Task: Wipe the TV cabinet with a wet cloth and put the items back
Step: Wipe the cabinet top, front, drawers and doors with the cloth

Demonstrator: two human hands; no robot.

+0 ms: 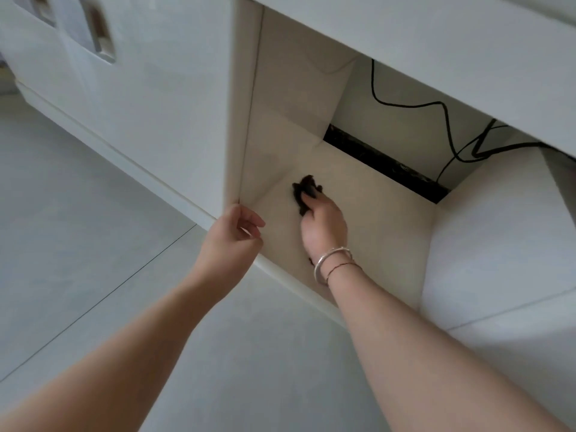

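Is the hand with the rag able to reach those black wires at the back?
Probably yes. The right hand holds the cloth inside the open cabinet, and nothing stands between it and the wires.

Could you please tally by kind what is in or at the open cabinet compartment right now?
Hands: 2, the left hand at the compartment's front edge and the right hand gripping the cloth.
Dark cloth: 1.
Black cables at the back: at least 2.
Bracelets on the right wrist: 2.
Total: at least 7.
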